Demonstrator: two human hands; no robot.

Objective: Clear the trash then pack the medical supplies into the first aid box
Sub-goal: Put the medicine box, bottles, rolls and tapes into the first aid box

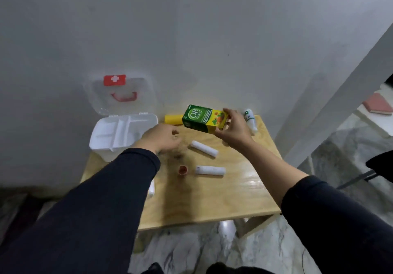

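Note:
My right hand [235,130] holds a green and yellow medicine carton [203,118] above the back of the small wooden table [212,197]. My left hand [162,138] hovers empty over the table, fingers loosely curled, just right of the open white first aid box [106,143]. The box lid [121,94], clear with a red cross and red handle, leans against the wall. Two white bandage rolls [204,149] [210,170] lie mid-table. A small red cap [182,169] sits beside them. A yellow tube [173,119] and a white bottle [250,120] lie at the back.
A grey wall stands right behind the table. The marble floor [191,250] shows below the front edge. A white item [151,187] peeks out beside my left sleeve. A white slanted beam [331,112] and a pink pad [377,104] are at the right.

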